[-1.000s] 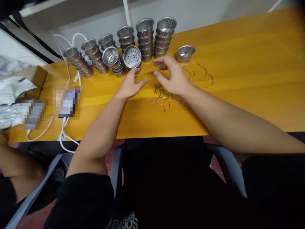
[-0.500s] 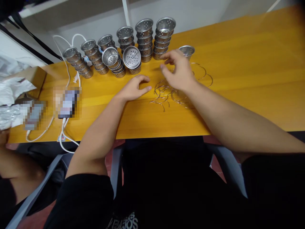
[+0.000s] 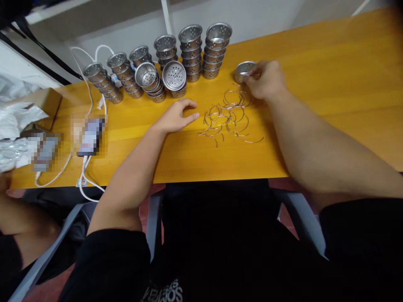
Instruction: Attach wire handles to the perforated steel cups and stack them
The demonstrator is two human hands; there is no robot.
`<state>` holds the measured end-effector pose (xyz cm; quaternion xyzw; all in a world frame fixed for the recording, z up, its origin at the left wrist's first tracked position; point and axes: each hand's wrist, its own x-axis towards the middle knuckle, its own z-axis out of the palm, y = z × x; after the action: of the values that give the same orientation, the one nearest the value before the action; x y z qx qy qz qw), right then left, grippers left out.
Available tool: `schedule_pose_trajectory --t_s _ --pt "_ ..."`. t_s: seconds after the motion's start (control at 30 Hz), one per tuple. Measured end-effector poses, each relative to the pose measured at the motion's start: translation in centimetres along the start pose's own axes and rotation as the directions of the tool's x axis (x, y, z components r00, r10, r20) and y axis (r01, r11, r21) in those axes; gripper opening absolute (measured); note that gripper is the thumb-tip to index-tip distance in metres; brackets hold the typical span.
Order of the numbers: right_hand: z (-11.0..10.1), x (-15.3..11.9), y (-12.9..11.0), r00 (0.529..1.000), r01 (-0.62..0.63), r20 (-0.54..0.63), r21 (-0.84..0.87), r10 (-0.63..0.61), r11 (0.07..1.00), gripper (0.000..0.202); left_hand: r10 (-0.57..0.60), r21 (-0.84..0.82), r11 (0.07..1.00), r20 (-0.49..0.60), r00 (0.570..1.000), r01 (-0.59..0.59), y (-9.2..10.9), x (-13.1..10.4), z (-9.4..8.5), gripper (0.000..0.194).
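Note:
My right hand [image 3: 267, 79] pinches the right side of the rim of a single metal strainer cup [image 3: 241, 77], which stands at the back of the table, right of the stacks. Part of the cup is hidden behind my fingers. Below it lies a loose tangle of thin curved wire pieces [image 3: 225, 115] on the wood. My left hand [image 3: 176, 117] rests on the table just left of the wires, thumb and fingers apart, holding nothing. Closest beyond it is a tilted stack of perforated metal cups [image 3: 174, 77].
Several more stacks of perforated cups [image 3: 190, 52] line the back of the wooden table [image 3: 315, 84]. Toward the left lie a phone [image 3: 90, 136] with white cables, a second device [image 3: 46, 152], a cardboard box [image 3: 50, 105] and plastic bags [image 3: 19, 117]. Another person's arm [image 3: 25, 214] shows at far left.
My right hand has moved right from beside the tallest stacks and taken the lone cup's rim. More of the wire pieces now show. My left hand has stayed in place.

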<state>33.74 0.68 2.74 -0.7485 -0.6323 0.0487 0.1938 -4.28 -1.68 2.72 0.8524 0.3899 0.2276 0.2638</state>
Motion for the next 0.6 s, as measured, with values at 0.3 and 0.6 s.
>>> schedule_pose_trajectory --t_s 0.3,0.6 --pt "-2.9 -3.8 -5.1 0.970 0.223 -0.155 0.262 -0.187 0.939 0.017 -0.008 -0.047 0.999 -0.009 1.000 0.008 -0.9 0.1 0.4 0.071" --pt "-3.0 -8.5 -8.7 0.767 0.540 0.132 0.395 -0.628 0.743 0.040 0.029 -0.061 0.998 -0.082 0.996 -0.034 -0.2 0.5 0.7 0.112"
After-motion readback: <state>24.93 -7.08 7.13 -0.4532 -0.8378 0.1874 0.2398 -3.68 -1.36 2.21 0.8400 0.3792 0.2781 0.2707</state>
